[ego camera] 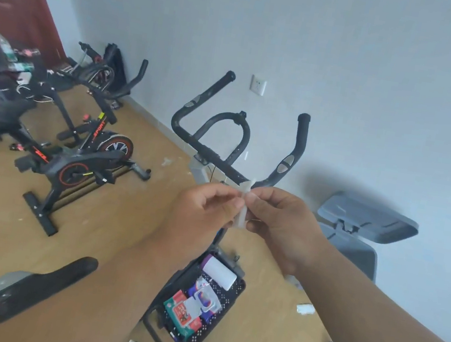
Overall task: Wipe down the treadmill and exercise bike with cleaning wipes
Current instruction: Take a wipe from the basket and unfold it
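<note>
The left hand [206, 212] and the right hand [278, 223] meet in front of the chest, fingertips almost touching, and both pinch a small, folded white wipe [243, 206] between thumb and fingers. The wipe stands upright between them; most of it is covered by the fingers, and motion blur makes its edges hard to read.

Just behind the hands rise the black handlebars [237, 143] of the near exercise bike [199, 171], whose grey stem is partly hidden by the left hand; its lower frame is covered by both forearms. Directly below the hands, a black perforated basket [234, 293] holds a white roll [220, 273] and colourful wipe packs [191, 307], their labels too blurred to read. To the right of the right hand, against the wall, stands a grey padded seat [367, 220], its base cut off by the right arm.

Well apart on the left, a second, black and red exercise bike [81, 157] stands on the wooden floor [111, 212]. A dark shape at the lower left is too blurred to identify. A white socket [258, 85] sits on the wall above the handlebars.
</note>
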